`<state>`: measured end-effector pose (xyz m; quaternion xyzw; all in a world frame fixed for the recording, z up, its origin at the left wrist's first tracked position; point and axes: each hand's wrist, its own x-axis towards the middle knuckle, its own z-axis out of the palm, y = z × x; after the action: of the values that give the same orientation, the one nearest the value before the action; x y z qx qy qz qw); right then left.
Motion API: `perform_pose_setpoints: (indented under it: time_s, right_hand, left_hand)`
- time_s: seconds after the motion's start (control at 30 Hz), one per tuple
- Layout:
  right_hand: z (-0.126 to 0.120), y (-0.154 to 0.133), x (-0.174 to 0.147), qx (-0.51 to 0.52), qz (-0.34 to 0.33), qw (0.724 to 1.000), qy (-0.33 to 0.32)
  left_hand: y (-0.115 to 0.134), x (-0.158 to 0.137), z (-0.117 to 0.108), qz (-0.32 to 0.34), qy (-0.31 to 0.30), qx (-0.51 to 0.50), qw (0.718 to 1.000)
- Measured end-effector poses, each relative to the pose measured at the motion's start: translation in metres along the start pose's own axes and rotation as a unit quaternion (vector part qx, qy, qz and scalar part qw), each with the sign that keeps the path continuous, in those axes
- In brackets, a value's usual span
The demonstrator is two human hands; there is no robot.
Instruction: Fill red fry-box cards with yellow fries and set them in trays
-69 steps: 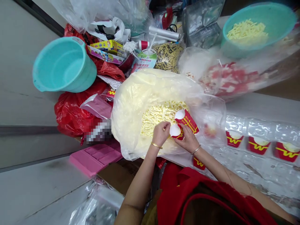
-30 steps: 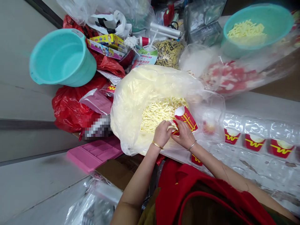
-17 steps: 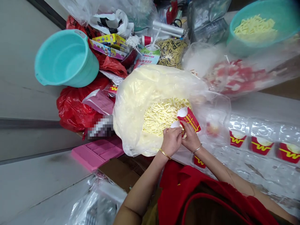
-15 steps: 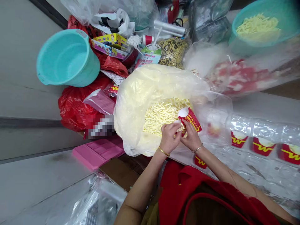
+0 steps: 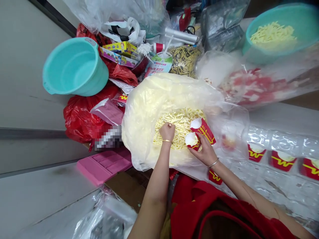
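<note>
A large clear plastic bag (image 5: 142, 109) lies spread open, with pale yellow fry-shaped pieces (image 5: 180, 124) heaped in it. Over the left side of that heap is my left hand (image 5: 167, 131), fingers curled closed; whatever they hold is hidden. My right hand (image 5: 204, 151) grips a small red fry box (image 5: 192, 140), its white mouth tilted toward me and a few pale pieces inside. Just beyond it, a nested stack of red fry boxes (image 5: 204, 131) rests on the heap's right edge.
Clear plastic trays with red fry boxes (image 5: 256, 152) stretch along the right. A teal bucket (image 5: 72, 68) stands at left, near a pink lidded panel (image 5: 104, 166). Another teal tub (image 5: 271, 36) holds pale pieces, and a bag of red and white pieces (image 5: 256, 84) lies below it.
My left hand has left the fry box and moved left onto the heap, its fingers curling. My right hand keeps the box, now tipped with its mouth showing. The view has shifted slightly.
</note>
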<state>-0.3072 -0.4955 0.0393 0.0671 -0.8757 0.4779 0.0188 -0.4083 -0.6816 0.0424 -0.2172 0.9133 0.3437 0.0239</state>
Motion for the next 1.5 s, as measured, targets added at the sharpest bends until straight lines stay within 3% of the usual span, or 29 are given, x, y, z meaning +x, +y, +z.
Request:
perform_pose_setpoints:
  time_s: [0.07, 0.13, 0.2, 0.27, 0.37, 0.47, 0.6, 0.73, 0.83, 0.97, 1.1, 1.23, 1.37, 1.43, 1.5]
  right_hand:
    - [-0.001, 0.003, 0.001, -0.005, 0.005, 1.000, 0.000]
    - [0.000, 0.004, 0.002, -0.011, 0.001, 1.000, -0.002]
    - [0.004, 0.002, 0.005, -0.014, -0.010, 1.000, -0.008]
    - [0.010, -0.003, 0.008, -0.012, -0.021, 1.000, -0.018]
    - [0.017, -0.012, 0.011, -0.009, -0.025, 0.999, -0.024]
    - [0.017, -0.016, 0.010, -0.013, -0.035, 0.999, -0.020]
    - [0.009, -0.008, 0.005, -0.028, -0.074, 0.996, -0.033]
    - [0.003, 0.001, -0.001, -0.034, -0.100, 0.994, -0.034]
    - [0.003, 0.003, -0.002, -0.021, -0.107, 0.993, -0.032]
    - [0.003, 0.006, 0.000, -0.001, -0.049, 0.999, 0.002]
    - [-0.004, 0.011, 0.000, 0.004, -0.010, 1.000, 0.007]
    - [-0.011, 0.011, -0.002, -0.003, 0.000, 1.000, 0.006]
    - [-0.011, 0.003, -0.001, -0.013, 0.004, 1.000, 0.013]
    - [-0.008, -0.004, -0.001, -0.012, -0.008, 1.000, 0.007]
    - [-0.006, -0.010, -0.001, -0.007, -0.018, 1.000, 0.004]
  left_hand:
    - [-0.002, -0.010, -0.012, -0.027, -0.041, -0.147, 0.988]
    - [-0.002, -0.021, -0.025, -0.052, -0.092, -0.273, 0.956]
    - [0.003, -0.032, -0.036, -0.059, -0.134, -0.355, 0.923]
    - [0.008, -0.042, -0.040, -0.052, -0.159, -0.384, 0.908]
    - [0.016, -0.057, -0.038, -0.015, -0.176, -0.310, 0.934]
    - [0.020, -0.069, -0.032, 0.076, -0.186, -0.123, 0.972]
    - [0.029, -0.081, -0.031, 0.193, -0.222, 0.059, 0.954]
    - [0.038, -0.091, -0.033, 0.211, -0.278, 0.081, 0.934]
    - [0.039, -0.092, -0.034, 0.206, -0.279, 0.038, 0.937]
    - [0.031, -0.066, -0.029, 0.213, -0.240, -0.021, 0.947]
    - [0.014, -0.020, -0.012, 0.235, -0.113, 0.121, 0.958]
    - [-0.001, 0.000, -0.002, 0.233, -0.079, 0.145, 0.958]
    - [0.003, -0.026, -0.014, 0.213, -0.028, 0.019, 0.977]
    - [0.014, -0.053, -0.024, 0.211, -0.034, -0.012, 0.977]
    - [0.027, -0.085, -0.035, 0.242, -0.063, 0.021, 0.968]
